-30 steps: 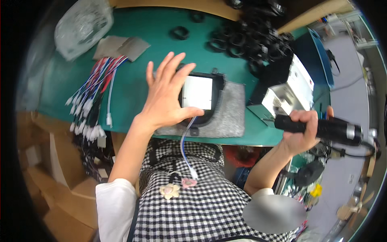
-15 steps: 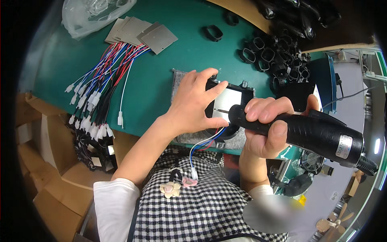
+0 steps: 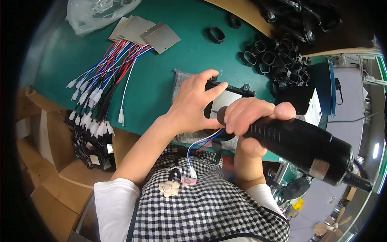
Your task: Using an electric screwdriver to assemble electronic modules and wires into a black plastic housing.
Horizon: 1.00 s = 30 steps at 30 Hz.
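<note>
My right hand [image 3: 252, 119] is wrapped around a black electric screwdriver [image 3: 302, 145], held slanting with its thin bit pointing left. The bit tip is over the silver plate [image 3: 225, 101] seated in a black plastic frame [image 3: 236, 89]; whether it touches the plate I cannot tell. With thumb and fingers spread across it, my left hand [image 3: 195, 101] grips the frame's left side. White, blue and red wires [image 3: 190, 150] run from the frame toward me and end in a white connector [image 3: 192, 173] over my apron. Under the frame lies a grey cloth pad [image 3: 183, 78].
Several silver plates [image 3: 163, 38] with bundled wires [image 3: 100, 78] lie at the far left, beside a clear plastic bag [image 3: 82, 20]. Black rings [image 3: 268, 58] are heaped at the far right, before a white-sided box [image 3: 315, 108]. Cardboard boxes [image 3: 52, 193] stand at left.
My right hand has shifted left and turned over the screwdriver, whose rear end has swung nearer to me. My left hand keeps its hold on the frame.
</note>
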Tool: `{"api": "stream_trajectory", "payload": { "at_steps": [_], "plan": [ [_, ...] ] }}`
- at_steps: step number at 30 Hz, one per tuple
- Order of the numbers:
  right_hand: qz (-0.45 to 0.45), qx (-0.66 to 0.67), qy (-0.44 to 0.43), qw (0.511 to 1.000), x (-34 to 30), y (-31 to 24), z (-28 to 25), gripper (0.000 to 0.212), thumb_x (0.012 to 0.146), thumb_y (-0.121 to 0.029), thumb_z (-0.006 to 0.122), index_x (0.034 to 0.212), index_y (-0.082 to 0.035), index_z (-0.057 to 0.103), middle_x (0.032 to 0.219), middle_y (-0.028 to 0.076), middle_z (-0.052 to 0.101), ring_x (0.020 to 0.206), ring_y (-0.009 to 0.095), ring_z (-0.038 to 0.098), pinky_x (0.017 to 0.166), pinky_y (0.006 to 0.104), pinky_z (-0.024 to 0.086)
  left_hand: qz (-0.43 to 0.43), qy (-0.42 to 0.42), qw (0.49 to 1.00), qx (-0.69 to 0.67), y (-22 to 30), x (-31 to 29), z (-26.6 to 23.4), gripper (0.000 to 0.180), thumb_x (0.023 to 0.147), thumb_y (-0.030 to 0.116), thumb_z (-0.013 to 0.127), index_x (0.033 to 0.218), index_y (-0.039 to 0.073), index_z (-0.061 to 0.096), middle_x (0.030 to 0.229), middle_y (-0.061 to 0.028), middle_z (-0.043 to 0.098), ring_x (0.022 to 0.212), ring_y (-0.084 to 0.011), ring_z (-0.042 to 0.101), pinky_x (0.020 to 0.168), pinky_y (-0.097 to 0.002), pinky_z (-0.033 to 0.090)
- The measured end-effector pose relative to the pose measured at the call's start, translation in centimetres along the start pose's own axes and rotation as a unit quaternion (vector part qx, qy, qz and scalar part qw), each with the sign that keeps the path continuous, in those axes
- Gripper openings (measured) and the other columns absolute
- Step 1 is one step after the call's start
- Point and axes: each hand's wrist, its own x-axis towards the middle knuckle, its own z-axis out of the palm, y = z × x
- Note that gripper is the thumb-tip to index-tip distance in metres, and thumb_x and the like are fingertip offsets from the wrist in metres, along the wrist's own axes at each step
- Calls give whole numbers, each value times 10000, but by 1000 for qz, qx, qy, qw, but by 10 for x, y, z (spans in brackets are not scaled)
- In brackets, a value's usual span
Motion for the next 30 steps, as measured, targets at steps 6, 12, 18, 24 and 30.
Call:
{"api": "stream_trajectory", "payload": {
  "at_steps": [6,12,18,24,30],
  "plan": [
    [-108,-42,364,924,-3,-47,-1,588,876,-212,504,1361,-101,191,696,61,503,554,161,506,564,348,460,-157,117,959,-203,4,-3,-6,715,671,264,763,1286,69,455,1283,-146,383,997,-304,538,845,-406,458],
    [-10,-271,349,897,12,-52,-13,470,808,-20,555,1241,46,386,657,63,583,565,133,544,608,285,465,-220,49,974,8,9,-6,-46,382,752,146,600,1111,22,559,977,-219,613,940,-357,591,824,-414,467],
    [241,-429,191,849,40,18,-37,244,681,-133,657,853,-5,541,640,91,569,554,155,541,539,297,443,-226,515,759,-327,-54,-182,-192,303,818,-17,466,1116,-29,521,1080,-158,578,948,-244,593,849,-343,489],
    [332,-518,-20,788,49,80,-49,526,570,-150,667,1068,11,619,1144,219,580,1057,346,564,913,361,448,-315,779,423,-340,-207,-482,-182,377,910,102,397,1258,-31,451,1217,-167,529,1133,-284,509,899,-370,501],
    [378,-491,-37,784,53,91,-55,541,565,-139,655,1067,55,605,1231,188,539,1072,358,546,926,368,437,-278,819,358,-352,-211,-483,-198,478,964,272,419,1332,-22,342,1361,-163,397,1206,-278,443,994,-354,426]
  ]
}}
